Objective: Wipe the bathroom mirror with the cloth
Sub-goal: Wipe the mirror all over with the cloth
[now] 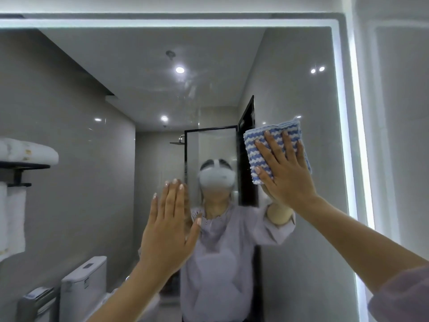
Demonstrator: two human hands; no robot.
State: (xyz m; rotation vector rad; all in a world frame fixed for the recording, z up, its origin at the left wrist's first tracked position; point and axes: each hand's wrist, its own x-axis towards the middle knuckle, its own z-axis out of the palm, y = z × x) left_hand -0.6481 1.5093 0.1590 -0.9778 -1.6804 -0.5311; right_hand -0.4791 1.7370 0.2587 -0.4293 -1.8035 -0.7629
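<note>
A large bathroom mirror with a lit white border fills the view. A folded blue-and-white striped cloth lies flat against the glass at the right of centre. My right hand presses it to the mirror with straight, spread fingers. Lower and to the left, my left hand is raised flat at the glass, fingers straight and together, holding nothing. Faint smears show on the mirror above centre.
The lit mirror edge runs down the right, with a pale wall beyond it. In the reflection I see a person in a lilac top, a toilet, a towel rack and a shower screen.
</note>
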